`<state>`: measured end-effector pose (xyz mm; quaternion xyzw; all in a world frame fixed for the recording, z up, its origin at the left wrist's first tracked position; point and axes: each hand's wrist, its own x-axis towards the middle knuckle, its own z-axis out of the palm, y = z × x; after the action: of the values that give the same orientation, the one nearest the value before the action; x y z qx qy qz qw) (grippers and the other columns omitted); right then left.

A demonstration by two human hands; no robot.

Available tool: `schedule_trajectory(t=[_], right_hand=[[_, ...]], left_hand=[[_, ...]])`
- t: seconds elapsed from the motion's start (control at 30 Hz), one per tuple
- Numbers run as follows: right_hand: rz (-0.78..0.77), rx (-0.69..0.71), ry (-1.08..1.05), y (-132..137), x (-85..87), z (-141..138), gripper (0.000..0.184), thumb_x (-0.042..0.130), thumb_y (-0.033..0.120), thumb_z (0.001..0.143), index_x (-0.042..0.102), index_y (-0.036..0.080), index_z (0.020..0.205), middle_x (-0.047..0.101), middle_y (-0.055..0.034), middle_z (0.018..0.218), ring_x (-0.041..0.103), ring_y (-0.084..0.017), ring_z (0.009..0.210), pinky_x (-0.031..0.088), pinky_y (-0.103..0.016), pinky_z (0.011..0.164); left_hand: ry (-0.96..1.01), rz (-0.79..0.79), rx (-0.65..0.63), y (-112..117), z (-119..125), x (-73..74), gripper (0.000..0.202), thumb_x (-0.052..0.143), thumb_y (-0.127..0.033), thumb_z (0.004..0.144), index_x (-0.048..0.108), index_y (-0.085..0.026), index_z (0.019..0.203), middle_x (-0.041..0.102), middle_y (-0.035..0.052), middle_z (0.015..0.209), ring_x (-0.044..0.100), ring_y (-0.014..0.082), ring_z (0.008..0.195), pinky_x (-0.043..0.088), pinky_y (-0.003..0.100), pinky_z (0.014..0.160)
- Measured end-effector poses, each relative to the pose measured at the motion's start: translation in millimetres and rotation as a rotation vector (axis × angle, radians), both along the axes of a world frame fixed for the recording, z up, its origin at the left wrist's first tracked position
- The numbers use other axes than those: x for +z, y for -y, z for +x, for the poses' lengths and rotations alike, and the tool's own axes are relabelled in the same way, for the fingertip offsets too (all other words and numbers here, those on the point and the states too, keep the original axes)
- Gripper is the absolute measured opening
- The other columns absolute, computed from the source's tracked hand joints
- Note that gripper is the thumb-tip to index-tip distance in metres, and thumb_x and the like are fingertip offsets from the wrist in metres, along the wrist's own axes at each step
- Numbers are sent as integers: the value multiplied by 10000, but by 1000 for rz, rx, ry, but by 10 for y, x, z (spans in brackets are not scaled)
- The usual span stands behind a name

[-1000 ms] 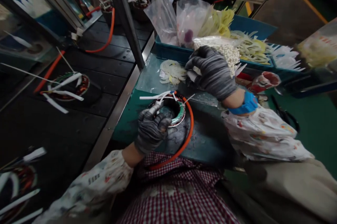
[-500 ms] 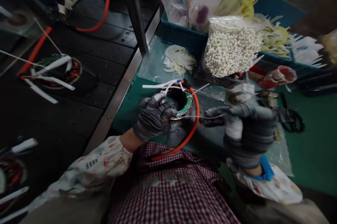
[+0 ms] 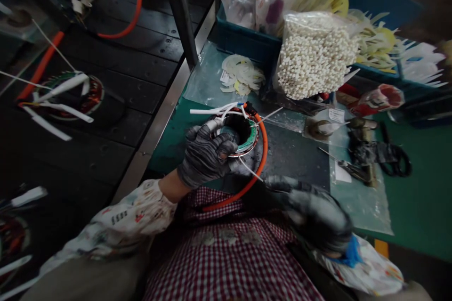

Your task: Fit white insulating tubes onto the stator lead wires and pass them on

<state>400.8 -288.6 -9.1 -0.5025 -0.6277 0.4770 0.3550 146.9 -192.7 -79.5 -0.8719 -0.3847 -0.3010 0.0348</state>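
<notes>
My left hand (image 3: 208,152), in a grey glove, is closed on the near rim of a round motor stator (image 3: 243,137) lying on the green bench. White sleeved leads (image 3: 212,111) stick out of the stator to the left, and an orange cable (image 3: 257,164) curves round its right side toward me. My right hand (image 3: 310,211), also gloved and blurred by motion, is low at the bench edge, pinching the end of a thin white thread (image 3: 250,169) that runs up to the stator.
A clear bag of small white tubes (image 3: 314,56) stands behind the stator, with blue bins (image 3: 247,42) of yellow and white strips. Scissors and pliers (image 3: 374,155) lie to the right. A second stator (image 3: 67,98) sits on the dark conveyor at the left, beside a metal post (image 3: 183,18).
My right hand came from the bag of white tubes to the stator, then drew the thin thread down and toward me. My left hand stayed on the stator.
</notes>
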Motion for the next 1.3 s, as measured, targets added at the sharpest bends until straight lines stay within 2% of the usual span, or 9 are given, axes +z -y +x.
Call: schedule_trajectory(t=[0.1,0.2,0.33,0.43,0.5,0.67,1.07,1.23,1.3], right_hand=[[189,-72,147,-179,-260,-105,245,802,433,945,850,342,1168,872,-61,972,816,-277,772,685,-418,725],[282,-115,260,-487,-401,-191,274,837,490,916,843,311,1124,868,-57,978,812,-279,803,669,-411,756],[349,-78,500,-856,-281,-276,371,727,523,1001,807,245,1234,860,-94,965,806,-302,815,627,-404,728],[364,24,546,-999,-187,-345,279,680,470,1029,827,232,1031,821,-69,818,755,-244,708,571,-349,674],[353,17,388,-1050,-177,-371,228,702,421,1009,807,234,932,805,-37,780,728,-203,682,571,-323,680],[147,48,-59,-1108,-143,-297,191,701,370,1012,849,256,1050,869,-23,996,802,-203,872,655,-341,801],[189,76,-38,-1094,-188,-205,78,810,232,871,840,247,942,859,-15,891,793,-198,789,657,-317,724],[205,241,-15,-972,-295,-138,90,820,307,901,848,273,979,853,-31,969,786,-203,839,654,-340,804],[189,199,21,-857,-408,-147,159,849,378,889,832,294,1024,842,-21,996,767,-196,829,650,-335,794]], left_hand=[[35,103,-18,-19,-5,56,247,696,-510,981,716,-277,1062,848,2,1080,708,343,1269,490,541,1007],[105,91,-55,-42,-31,84,199,715,-465,990,720,-284,1073,857,-30,1154,723,325,1235,540,536,1011],[98,70,-68,-67,-70,38,197,768,-469,976,769,-322,1107,862,-45,1129,725,320,1261,545,541,1043],[114,73,-67,-81,-77,-13,185,783,-481,967,788,-329,1072,864,-27,1048,727,325,1262,548,537,1043],[108,40,-71,-85,-75,-32,210,784,-507,958,798,-323,1057,860,-20,1048,722,322,1275,549,536,1078],[72,-82,-55,-68,-81,-36,245,712,-527,966,808,-315,1045,847,-17,1177,687,307,1339,516,528,1169],[103,-148,-67,-78,-95,0,235,719,-512,988,785,-289,1024,846,-8,1121,689,304,1343,512,549,1177],[95,-44,-55,-88,-75,-29,225,754,-526,972,771,-337,1094,846,-23,1074,716,317,1277,534,580,1108],[117,7,-70,-91,-61,-36,213,747,-529,972,755,-348,1085,845,-29,1053,719,320,1250,542,564,1062]])
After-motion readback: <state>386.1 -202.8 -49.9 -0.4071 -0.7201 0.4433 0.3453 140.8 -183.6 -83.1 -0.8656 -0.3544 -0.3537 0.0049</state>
